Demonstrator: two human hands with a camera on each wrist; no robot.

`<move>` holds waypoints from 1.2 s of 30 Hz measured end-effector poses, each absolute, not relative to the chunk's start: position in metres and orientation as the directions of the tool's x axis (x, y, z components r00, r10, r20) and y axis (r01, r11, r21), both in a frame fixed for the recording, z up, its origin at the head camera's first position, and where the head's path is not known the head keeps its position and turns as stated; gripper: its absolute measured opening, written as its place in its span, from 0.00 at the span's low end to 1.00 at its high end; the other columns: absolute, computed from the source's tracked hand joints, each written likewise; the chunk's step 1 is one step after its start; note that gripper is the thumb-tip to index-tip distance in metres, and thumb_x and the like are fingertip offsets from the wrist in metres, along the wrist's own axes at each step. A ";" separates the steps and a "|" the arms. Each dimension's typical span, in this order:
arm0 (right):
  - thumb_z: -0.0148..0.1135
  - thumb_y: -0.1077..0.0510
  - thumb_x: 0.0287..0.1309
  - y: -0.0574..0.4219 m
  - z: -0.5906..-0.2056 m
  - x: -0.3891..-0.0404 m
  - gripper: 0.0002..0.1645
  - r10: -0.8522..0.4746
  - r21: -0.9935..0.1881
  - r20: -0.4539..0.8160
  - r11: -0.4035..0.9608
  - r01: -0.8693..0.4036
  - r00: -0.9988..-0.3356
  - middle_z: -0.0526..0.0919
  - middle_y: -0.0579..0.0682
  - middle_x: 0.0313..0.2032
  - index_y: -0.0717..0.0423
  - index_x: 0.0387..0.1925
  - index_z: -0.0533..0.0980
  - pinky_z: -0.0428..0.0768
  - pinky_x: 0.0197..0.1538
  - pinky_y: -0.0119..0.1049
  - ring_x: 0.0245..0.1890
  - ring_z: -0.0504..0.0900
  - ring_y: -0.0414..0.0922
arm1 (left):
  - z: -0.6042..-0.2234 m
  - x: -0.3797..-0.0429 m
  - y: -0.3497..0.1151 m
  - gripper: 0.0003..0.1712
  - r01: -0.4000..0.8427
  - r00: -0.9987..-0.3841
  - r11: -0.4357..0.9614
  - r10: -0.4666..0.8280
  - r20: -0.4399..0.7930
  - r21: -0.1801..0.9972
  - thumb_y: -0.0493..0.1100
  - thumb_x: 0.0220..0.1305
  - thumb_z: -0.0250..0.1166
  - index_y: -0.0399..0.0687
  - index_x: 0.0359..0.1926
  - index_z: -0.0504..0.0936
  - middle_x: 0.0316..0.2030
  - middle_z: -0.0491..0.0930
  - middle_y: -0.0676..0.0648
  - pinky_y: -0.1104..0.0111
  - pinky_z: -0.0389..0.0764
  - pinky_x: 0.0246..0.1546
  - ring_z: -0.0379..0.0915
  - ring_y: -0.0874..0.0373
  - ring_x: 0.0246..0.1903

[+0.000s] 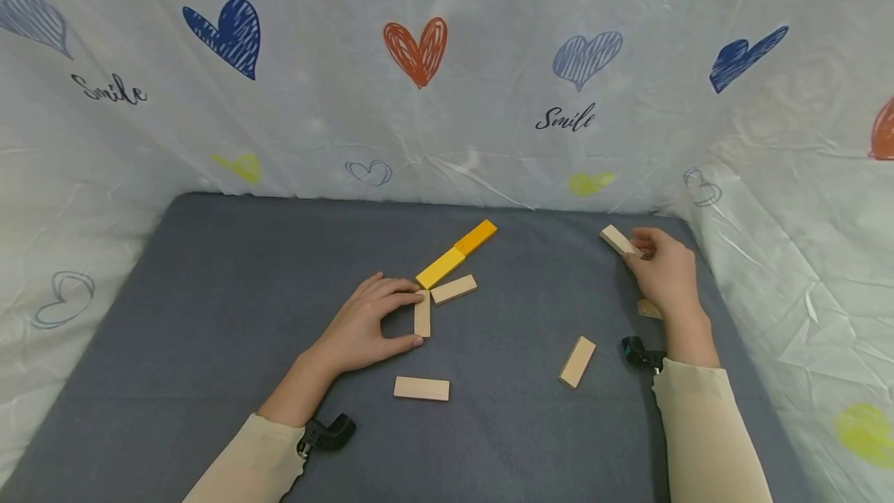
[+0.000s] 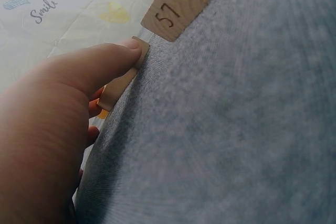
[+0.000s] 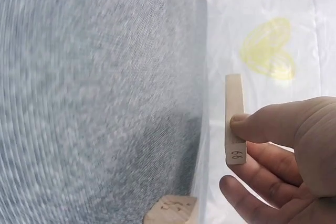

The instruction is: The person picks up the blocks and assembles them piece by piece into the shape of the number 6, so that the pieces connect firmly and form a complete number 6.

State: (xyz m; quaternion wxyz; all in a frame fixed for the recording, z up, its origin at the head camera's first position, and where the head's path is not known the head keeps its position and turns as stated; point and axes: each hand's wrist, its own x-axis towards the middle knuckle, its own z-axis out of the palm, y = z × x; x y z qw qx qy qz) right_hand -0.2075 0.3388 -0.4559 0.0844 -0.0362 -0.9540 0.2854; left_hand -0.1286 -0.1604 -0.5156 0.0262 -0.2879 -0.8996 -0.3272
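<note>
My left hand [image 1: 363, 326] pinches a plain wooden block [image 1: 422, 315] lying on the table, thumb at its near end and fingertips at its far end. That block's far end meets a yellow block [image 1: 441, 267] and sits beside another plain block [image 1: 454, 289]. An orange-yellow block [image 1: 476, 237] continues the slanted line from the yellow one. At the right, my right hand [image 1: 667, 270] holds a wooden block [image 1: 618, 241] between thumb and fingers; the right wrist view shows this block [image 3: 235, 103] raised off the cloth, with a number on its end.
One loose plain block [image 1: 422, 389] lies nearer me, another [image 1: 576, 362] stands apart to its right. Partly under my right wrist is a further block [image 1: 649, 309]. A dark grey cloth [image 1: 209, 317] covers the table; a white printed sheet [image 1: 482, 138] hangs behind.
</note>
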 end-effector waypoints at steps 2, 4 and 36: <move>0.66 0.61 0.76 0.336 -0.454 -0.206 0.25 0.112 -0.551 0.137 0.834 0.018 -0.984 0.85 0.69 0.59 0.68 0.69 0.77 0.85 0.57 0.64 0.57 0.84 0.68 | -0.516 -0.129 -0.161 0.39 0.533 -0.834 0.620 0.500 0.234 0.575 0.60 0.62 0.83 0.53 0.71 0.84 0.70 0.78 0.52 0.50 0.49 0.86 0.71 0.50 0.73; 0.66 0.61 0.75 0.333 -0.452 -0.204 0.25 0.108 -0.553 0.137 0.833 0.014 -0.985 0.85 0.69 0.59 0.68 0.68 0.78 0.85 0.58 0.63 0.57 0.84 0.67 | -0.516 -0.128 -0.161 0.39 0.534 -0.834 0.618 0.500 0.236 0.577 0.60 0.62 0.83 0.53 0.71 0.84 0.70 0.78 0.52 0.49 0.49 0.86 0.70 0.50 0.73; 0.72 0.62 0.71 0.295 -0.447 -0.181 0.23 -0.034 -0.541 0.158 0.833 -0.115 -0.987 0.88 0.66 0.53 0.66 0.63 0.81 0.83 0.56 0.64 0.53 0.85 0.65 | -0.515 -0.128 -0.160 0.39 0.530 -0.836 0.623 0.497 0.232 0.576 0.59 0.63 0.82 0.53 0.71 0.85 0.70 0.78 0.52 0.50 0.49 0.86 0.70 0.50 0.73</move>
